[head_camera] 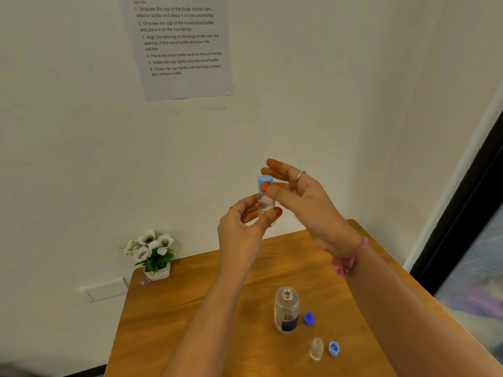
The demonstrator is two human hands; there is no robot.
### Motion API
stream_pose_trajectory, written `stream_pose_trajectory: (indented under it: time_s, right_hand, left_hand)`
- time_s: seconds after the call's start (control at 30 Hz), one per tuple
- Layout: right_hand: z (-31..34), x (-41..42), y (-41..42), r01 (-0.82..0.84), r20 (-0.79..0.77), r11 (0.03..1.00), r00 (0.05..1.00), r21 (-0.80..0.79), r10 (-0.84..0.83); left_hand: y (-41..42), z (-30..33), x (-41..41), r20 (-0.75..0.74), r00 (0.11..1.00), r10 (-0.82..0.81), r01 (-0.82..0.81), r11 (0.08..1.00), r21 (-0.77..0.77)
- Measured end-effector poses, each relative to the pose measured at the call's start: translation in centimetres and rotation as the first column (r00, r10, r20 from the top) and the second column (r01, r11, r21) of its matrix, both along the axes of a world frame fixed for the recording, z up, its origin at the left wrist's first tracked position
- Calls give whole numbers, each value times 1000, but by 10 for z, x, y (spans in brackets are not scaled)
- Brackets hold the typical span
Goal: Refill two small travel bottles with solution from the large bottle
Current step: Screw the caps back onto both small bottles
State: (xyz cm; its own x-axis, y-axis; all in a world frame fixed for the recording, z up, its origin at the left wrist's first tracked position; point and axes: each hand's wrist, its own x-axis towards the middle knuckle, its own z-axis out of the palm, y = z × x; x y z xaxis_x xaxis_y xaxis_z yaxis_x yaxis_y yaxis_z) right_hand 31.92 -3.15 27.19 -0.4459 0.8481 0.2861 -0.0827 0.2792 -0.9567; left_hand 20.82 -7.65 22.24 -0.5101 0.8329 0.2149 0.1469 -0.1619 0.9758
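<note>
- One small bottle (265, 204) is held up above the table (190, 308), the left hand (242, 227) pinching its body.
- The right hand's (296, 191) thumb and fingertips touch its light-blue cap (264, 180), other fingers spread; likely twisting, direction unclear.
- Next: finish the cap turn.
- Count: two small bottles, the second (316, 348) uncapped; one open large bottle (286, 310); two loose caps (309, 318).
</note>
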Motion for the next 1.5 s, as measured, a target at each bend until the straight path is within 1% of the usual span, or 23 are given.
stream_pose_trajectory:
  time_s: [0.03,0.1,0.17,0.27,0.37,0.5,0.6,0.77,0.93,1.07,1.17,1.27,1.43,1.5]
  right_hand:
    - [-5,3,0,12,-53,999,998,-51,-15]
    - [-18,10,1,77,-132,985,987,-152,-97]
    - [-38,16,3,156,-144,961,971,-230,-192]
    - [-76,28,7,260,-86,916,950,-306,-299]
    - [-113,44,11,328,-38,872,930,-362,-366]
    - [-158,62,16,414,64,833,905,-368,-421]
    - [-187,77,21,440,143,825,898,-354,-417]
    - [-226,101,27,438,290,838,890,-325,-352]
    - [-266,125,27,389,462,868,859,-308,-220]
    - [-295,141,23,288,608,912,792,-290,-57]
    - [-312,151,20,164,669,947,741,-277,68]
    - [-326,155,19,54,699,957,694,-285,170]
    - [-339,158,19,-69,743,962,621,-264,248]
    - [-343,159,20,-101,766,964,589,-244,256]
  left_hand:
    - [-1,-3,1,3,1000,-1,1,1000,-10]
    - [-4,-12,3,8,1000,6,-6,1000,-28]
    - [-7,-24,4,15,1000,15,-14,999,-48]
    - [-12,-50,5,43,999,25,-20,995,-100]
    - [-18,-84,6,36,999,26,-19,984,-177]
    - [-27,-134,14,34,999,42,-31,957,-287]
    - [-35,-167,24,28,998,50,-38,940,-339]
    - [-51,-215,44,-26,999,40,-47,904,-425]
    - [-57,-256,65,-86,996,30,-72,836,-543]
    - [-60,-282,76,-152,988,2,-99,766,-635]
    - [-61,-293,82,-204,979,-9,-136,719,-681]
    - [-62,-298,85,-189,982,3,-135,714,-687]
    - [-60,-305,90,-155,986,55,-149,699,-699]
    - [-61,-305,91,-87,991,102,-134,700,-702]
